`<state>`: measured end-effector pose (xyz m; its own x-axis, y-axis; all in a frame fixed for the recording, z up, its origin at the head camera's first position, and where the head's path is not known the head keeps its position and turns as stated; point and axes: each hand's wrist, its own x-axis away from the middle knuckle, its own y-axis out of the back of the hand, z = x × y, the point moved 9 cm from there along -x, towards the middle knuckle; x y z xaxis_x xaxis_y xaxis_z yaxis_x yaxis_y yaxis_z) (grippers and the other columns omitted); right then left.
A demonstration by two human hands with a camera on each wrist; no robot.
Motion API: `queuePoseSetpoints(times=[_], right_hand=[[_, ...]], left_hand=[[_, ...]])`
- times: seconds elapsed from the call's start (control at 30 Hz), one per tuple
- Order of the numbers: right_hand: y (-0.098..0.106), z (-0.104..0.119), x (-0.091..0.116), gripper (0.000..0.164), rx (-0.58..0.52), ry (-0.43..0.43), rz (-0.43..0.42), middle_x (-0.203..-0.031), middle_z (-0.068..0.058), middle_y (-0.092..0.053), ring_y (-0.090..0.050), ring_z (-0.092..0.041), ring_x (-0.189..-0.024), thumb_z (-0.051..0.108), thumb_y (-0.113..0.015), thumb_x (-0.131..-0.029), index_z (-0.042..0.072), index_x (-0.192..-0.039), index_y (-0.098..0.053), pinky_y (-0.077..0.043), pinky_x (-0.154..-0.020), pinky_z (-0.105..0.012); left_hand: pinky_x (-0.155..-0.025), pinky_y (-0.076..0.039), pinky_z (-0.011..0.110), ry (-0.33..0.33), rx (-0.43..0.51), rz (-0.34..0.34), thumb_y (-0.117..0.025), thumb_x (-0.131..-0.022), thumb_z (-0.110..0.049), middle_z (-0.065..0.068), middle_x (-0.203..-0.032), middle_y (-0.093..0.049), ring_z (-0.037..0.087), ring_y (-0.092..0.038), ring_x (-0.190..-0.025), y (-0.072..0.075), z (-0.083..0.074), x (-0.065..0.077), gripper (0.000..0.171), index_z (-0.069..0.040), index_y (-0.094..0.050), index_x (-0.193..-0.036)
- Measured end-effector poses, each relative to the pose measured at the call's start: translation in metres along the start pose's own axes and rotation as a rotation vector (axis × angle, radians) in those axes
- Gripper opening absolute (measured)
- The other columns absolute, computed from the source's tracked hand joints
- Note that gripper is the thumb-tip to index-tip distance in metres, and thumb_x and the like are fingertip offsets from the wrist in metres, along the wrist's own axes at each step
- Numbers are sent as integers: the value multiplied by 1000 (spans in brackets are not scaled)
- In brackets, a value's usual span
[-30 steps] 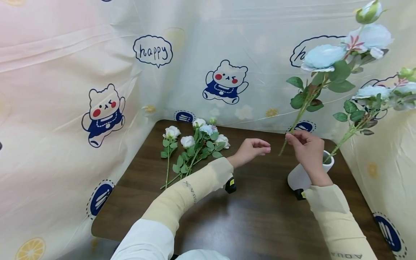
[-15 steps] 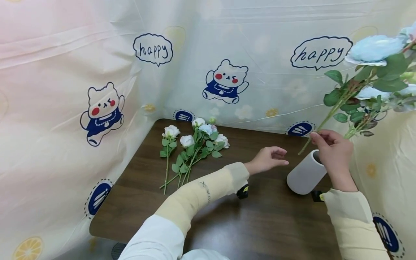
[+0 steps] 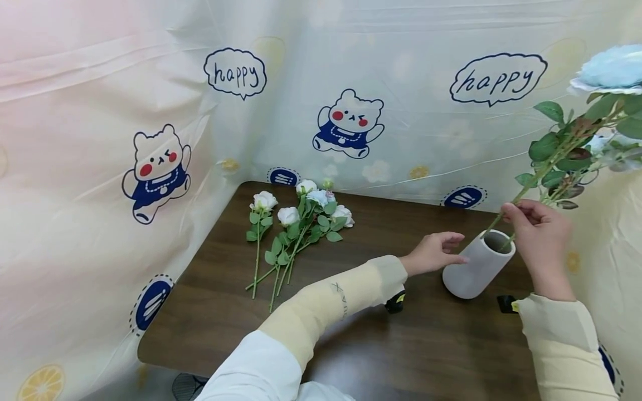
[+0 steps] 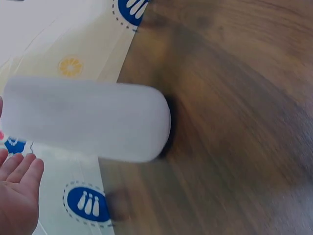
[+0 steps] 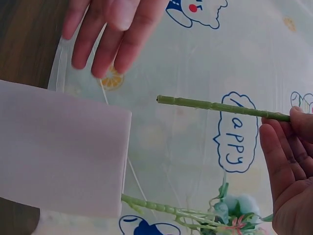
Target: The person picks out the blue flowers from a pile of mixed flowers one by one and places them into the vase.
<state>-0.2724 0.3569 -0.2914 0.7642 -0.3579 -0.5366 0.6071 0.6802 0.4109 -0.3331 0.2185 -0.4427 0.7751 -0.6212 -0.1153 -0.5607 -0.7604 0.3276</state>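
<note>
My right hand [image 3: 544,239] pinches the green stem of a pale blue artificial flower [image 3: 613,69] between thumb and fingers. The bare stem end [image 5: 168,100] points toward the mouth of a white vase [image 3: 473,270], with a gap between them in the right wrist view. Another blue flower's stem [image 5: 156,205] stands in the vase and leans out to the right. Beside the vase, my left hand [image 3: 433,253] has its fingers extended, fingertips close to the upper side. The left wrist view shows the vase's smooth side with that hand [image 4: 19,196] near its rim.
Several cut artificial flowers [image 3: 306,223], white and pale blue, lie at the table's left back, one white rose [image 3: 263,203] a little apart. The brown wooden table [image 3: 391,345] has a printed curtain [image 3: 401,111] behind it and along both sides.
My right hand has carried the flower rightward and its stem end down toward the vase's mouth. My left hand has moved right, up to the vase's side. The vase stands more in view.
</note>
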Motion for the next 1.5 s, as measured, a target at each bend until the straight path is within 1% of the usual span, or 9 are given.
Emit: queuePoseSetpoints(times=[0.13,0.27,0.4,0.47,0.63,0.83,1.03,1.27,1.5], right_hand=[[6,3,0,27,2,19,-28,-69,33,-57,-58,11,-62,15,-74,-88,-10,-94,-69,-38,-50,-10],[11,-1,-1,14,-49,-1,-46,-69,30,-60,-59,10,-60,7,-74,-87,-6,-88,-71,-38,-47,-9],[17,-7,-2,8,-61,-21,-68,-68,29,-61,-60,10,-59,4,-74,-86,-3,-85,-70,-38,-47,-8],[18,-8,-2,15,-52,-20,-71,-67,29,-60,-59,11,-59,5,-75,-85,-8,-87,-69,-39,-47,-7],[18,-12,0,18,-29,-22,-66,-66,30,-58,-58,12,-58,4,-75,-85,-12,-88,-68,-40,-49,-6],[16,-22,2,19,-15,-43,-53,-63,28,-58,-57,10,-55,7,-75,-86,-11,-87,-68,-38,-46,-8],[9,-33,4,23,48,-57,-23,-62,30,-56,-55,10,-55,12,-73,-88,-11,-91,-69,-35,-44,-11],[4,-43,7,26,114,-124,0,-61,33,-53,-52,11,-54,20,-73,-89,-6,-92,-70,-34,-45,-13],[3,-43,9,28,188,-83,12,-61,38,-47,-48,16,-54,22,-72,-90,-6,-92,-71,-34,-46,-11]], left_hand=[[-93,-43,15,8,-45,25,-77,-85,-25,-6,-138,-53,5,-51,-122,-17,-6,-2,61,-14,-51,-139],[-96,-41,15,15,-94,-2,-79,-84,-29,-9,-141,-50,4,-47,-126,-25,-10,-6,67,-16,-47,-142],[-96,-41,16,35,-129,-31,-78,-84,-32,-9,-142,-48,1,-46,-124,-30,-9,-11,72,-16,-44,-145],[-95,-42,17,42,-142,-38,-78,-84,-33,-8,-143,-48,1,-47,-123,-31,-8,-13,74,-15,-42,-146],[-92,-43,16,30,-173,-42,-77,-85,-33,-6,-142,-48,1,-49,-120,-34,-6,-16,76,-14,-38,-148],[-91,-44,17,20,-188,-60,-76,-86,-32,-7,-139,-51,1,-52,-117,-35,-3,-20,73,-14,-40,-147],[-90,-45,16,8,-197,-72,-76,-86,-30,-6,-137,-53,1,-53,-114,-34,0,-25,70,-14,-42,-146],[-92,-45,18,23,-200,-74,-74,-87,-28,-6,-137,-54,1,-54,-114,-36,0,-28,67,-16,-43,-145],[-92,-46,18,24,-193,-76,-74,-87,-29,-7,-135,-55,1,-55,-112,-38,0,-31,63,-17,-46,-143]])
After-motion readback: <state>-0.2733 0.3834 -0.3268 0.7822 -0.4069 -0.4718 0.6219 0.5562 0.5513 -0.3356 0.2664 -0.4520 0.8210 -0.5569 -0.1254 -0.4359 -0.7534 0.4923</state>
